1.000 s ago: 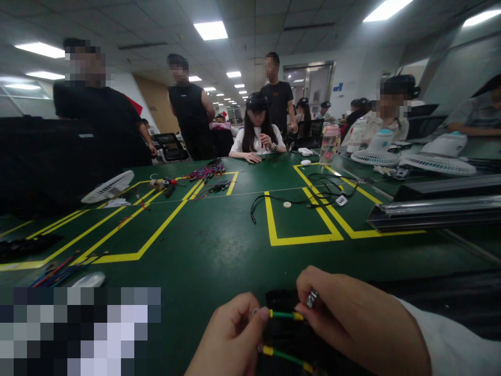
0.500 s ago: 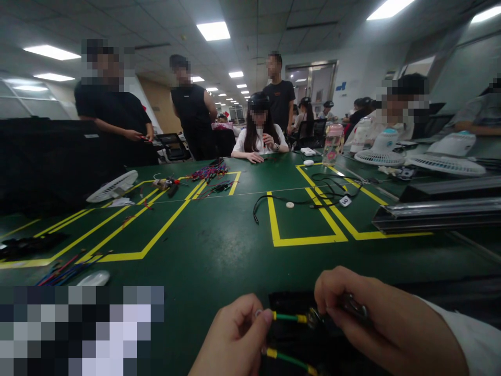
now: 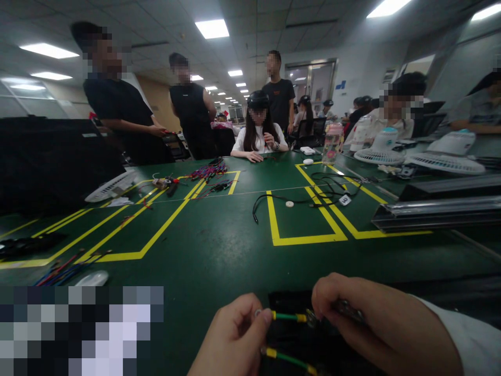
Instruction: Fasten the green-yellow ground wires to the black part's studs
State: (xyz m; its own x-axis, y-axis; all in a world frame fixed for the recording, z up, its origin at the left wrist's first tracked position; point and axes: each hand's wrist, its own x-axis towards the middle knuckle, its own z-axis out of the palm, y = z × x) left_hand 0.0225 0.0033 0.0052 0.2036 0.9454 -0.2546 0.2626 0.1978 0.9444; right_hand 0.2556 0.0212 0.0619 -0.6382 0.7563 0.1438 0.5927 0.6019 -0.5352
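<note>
My left hand pinches one end of a short green wire, where a ring terminal shows at the fingertips. Yellow sleeves mark both ends of this wire. At its other end is a shiny metal terminal, touched by the fingertips of my right hand. Small dark metal parts show within the curled fingers of that hand; their kind is unclear. Below lies a second green wire with yellow sleeves, its far end dim. Something black lies beneath both hands.
Yellow tape outlines areas on the green table. Black cables lie ahead, metal profiles and fans at right. Wire bundles and a white mouse-like object are at left. A person sits opposite.
My right hand has shifted slightly left and down, closer to the terminal. My left hand stays in place. A standing person at the left has turned and moved right.
</note>
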